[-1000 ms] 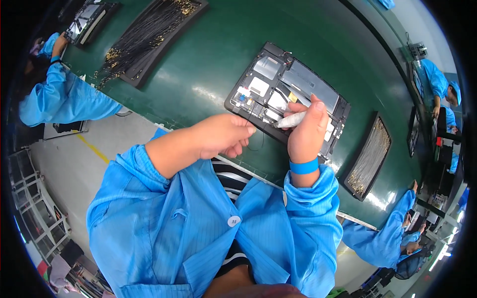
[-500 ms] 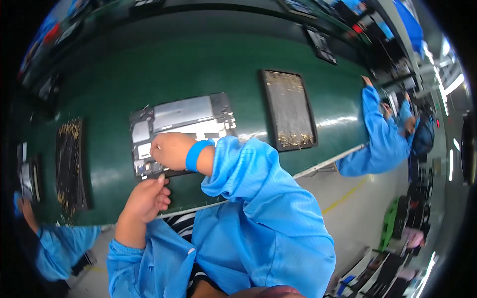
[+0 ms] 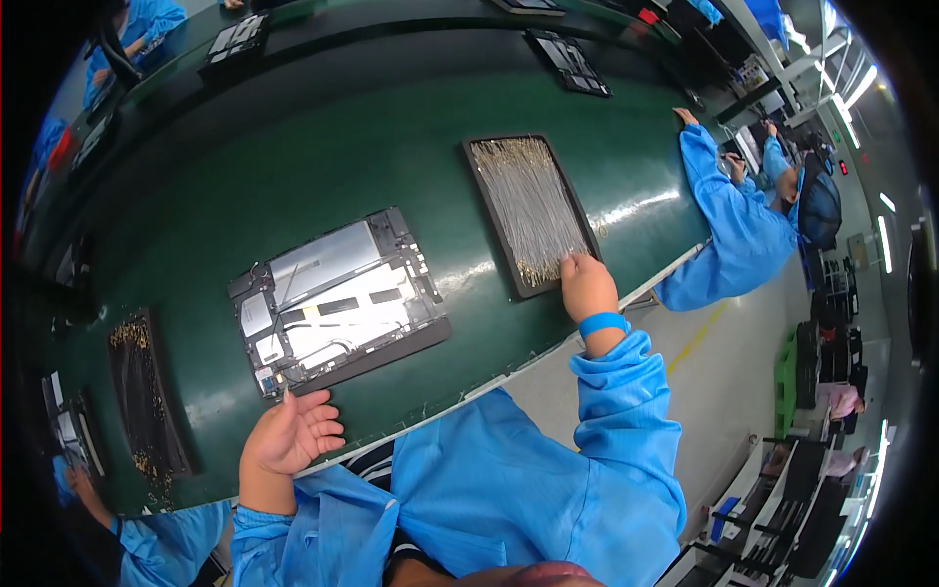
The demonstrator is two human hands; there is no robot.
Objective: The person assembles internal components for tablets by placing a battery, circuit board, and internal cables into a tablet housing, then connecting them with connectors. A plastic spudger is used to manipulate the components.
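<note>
The left hand (image 3: 293,430) is loosely spread, palm partly up, with nothing visible in it. Just beyond its thumb lies the opened, flat device (image 3: 337,323), its insides bare. Farther off to the right, the right hand (image 3: 590,292) curls its fingers at the near end of the grey cables (image 3: 528,205) in a black tray (image 3: 538,290); any grip is hidden. Packed so close, cables could snag together; a careless left thumb might knock exposed parts.
</note>
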